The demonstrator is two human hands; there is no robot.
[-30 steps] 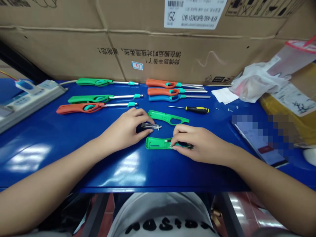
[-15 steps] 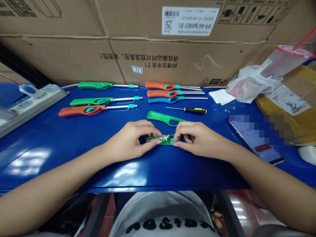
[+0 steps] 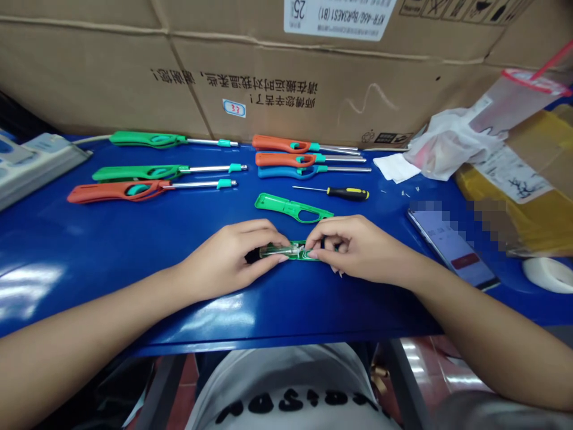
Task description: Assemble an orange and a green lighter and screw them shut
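Observation:
My left hand [image 3: 235, 251] grips a clear fuel tank [image 3: 272, 251] between thumb and fingers, its white valve end toward the right. This tank lies along a green lighter shell half [image 3: 295, 257], open side up, largely covered by my hands. My right hand [image 3: 358, 248] pinches at the shell's right part, where a thin white tube [image 3: 308, 255] curls by the fingertips; what else they cover is hidden. Just beyond lies the matching green shell half [image 3: 277, 206], inner side up. A black-and-yellow screwdriver [image 3: 348, 193] rests behind it.
Green lighters [image 3: 147, 139] and an orange lighter [image 3: 119, 192] lie at left; orange lighters [image 3: 280, 143] and a blue lighter [image 3: 286, 172] at centre back. Small screws [image 3: 405, 193], a phone [image 3: 441, 242], a bagged cup [image 3: 514, 101] and a white mouse [image 3: 548, 275] are right. A carton [image 3: 268, 54] stands behind.
The view has shifted, so the things on the table appear further left and higher. My right fingertips have moved slightly left over the shell, and the white tube's curl shows more plainly.

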